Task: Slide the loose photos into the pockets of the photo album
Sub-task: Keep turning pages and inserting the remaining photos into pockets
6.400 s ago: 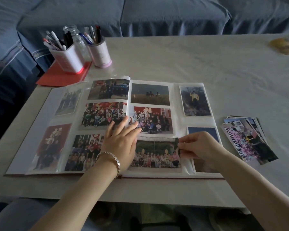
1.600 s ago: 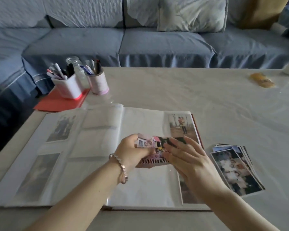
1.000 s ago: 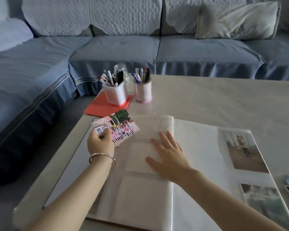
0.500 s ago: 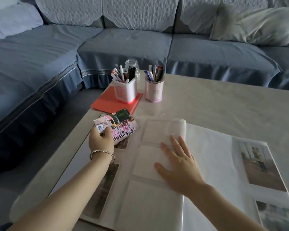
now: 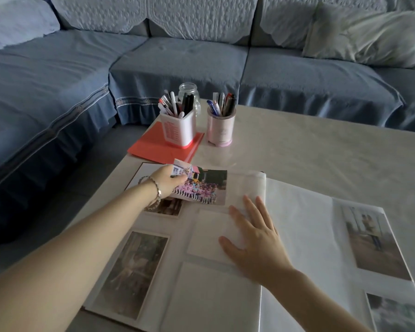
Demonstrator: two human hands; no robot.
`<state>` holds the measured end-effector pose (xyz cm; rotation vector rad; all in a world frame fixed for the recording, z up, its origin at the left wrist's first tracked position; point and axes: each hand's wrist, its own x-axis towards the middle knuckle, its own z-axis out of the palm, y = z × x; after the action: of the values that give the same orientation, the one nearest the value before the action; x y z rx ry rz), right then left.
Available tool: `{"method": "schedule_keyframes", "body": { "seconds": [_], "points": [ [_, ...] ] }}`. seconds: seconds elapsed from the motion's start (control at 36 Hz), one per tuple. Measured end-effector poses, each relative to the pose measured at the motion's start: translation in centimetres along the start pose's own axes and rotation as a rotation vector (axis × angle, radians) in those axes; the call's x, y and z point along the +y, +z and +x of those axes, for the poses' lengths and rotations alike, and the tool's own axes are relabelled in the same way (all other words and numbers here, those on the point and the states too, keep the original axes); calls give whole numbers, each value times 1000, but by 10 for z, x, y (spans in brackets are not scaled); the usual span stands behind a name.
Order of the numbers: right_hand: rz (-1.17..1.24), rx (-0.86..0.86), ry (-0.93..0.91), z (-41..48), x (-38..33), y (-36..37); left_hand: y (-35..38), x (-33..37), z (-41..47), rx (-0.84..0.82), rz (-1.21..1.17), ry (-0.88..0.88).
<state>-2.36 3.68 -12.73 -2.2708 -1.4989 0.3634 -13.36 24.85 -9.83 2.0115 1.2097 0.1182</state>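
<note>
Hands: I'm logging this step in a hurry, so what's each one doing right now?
Left hand: holding the photo, pinched at its left end.
Right hand: open, fingers flat on the album page.

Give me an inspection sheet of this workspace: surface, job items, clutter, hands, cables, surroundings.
Surface: pale table.
Job's things: photo album open, some pockets filled; group photo lies over an upper pocket of the left page, whether inside cannot be told.
Clutter: white pen cup on red folder, pink pen cup beside it, glass jar behind.
Hands: left hand pinches the photo's left end; right hand flat on the page.
Cables: nothing seen.
Surroundings: blue sofa, pale pillow.
</note>
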Motion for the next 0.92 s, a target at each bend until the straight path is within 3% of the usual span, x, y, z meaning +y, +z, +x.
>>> {"method": "schedule_keyframes", "body": {
  "seconds": [0.28, 0.53, 0.86, 0.92],
  "points": [
    [71, 40, 10, 0, 0, 2, 22, 30, 9, -94, 211, -80],
    [106, 79, 161, -2, -6, 1, 25, 26, 1, 216, 20, -71],
    [145, 122, 307, -5, -5, 4, 32, 26, -3, 145, -482, -209],
    [146, 126, 304, -4, -4, 4, 34, 28, -4, 156, -483, -194]
  ]
}}
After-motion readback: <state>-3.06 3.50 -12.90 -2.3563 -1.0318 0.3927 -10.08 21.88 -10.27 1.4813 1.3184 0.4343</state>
